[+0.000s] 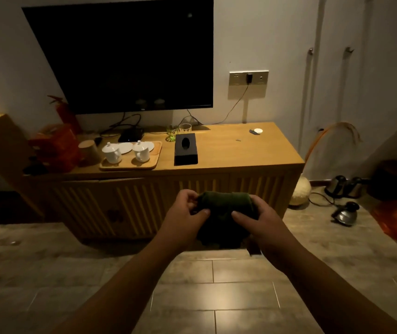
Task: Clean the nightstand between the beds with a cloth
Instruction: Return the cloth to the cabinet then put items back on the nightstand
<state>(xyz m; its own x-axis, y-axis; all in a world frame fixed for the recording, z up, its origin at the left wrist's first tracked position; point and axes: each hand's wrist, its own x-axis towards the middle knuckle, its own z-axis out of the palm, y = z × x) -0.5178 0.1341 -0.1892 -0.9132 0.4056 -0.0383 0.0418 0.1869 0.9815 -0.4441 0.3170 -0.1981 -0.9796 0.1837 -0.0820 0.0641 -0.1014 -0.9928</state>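
Observation:
A dark green cloth (224, 208) is bunched up in front of me, held in the air over the tiled floor. My left hand (184, 216) grips its left side with thumb and fingers. My right hand (259, 222) grips its right side, thumb on top. The cloth's lower part hangs between my wrists. No nightstand and no beds are in view.
A wooden TV cabinet (228, 162) stands against the wall under a dark TV (125, 56). On it are a tray with white cups (130, 165), a black tissue box (185, 150) and glasses (179, 131). Kettles (344, 203) and cables lie on the floor at right.

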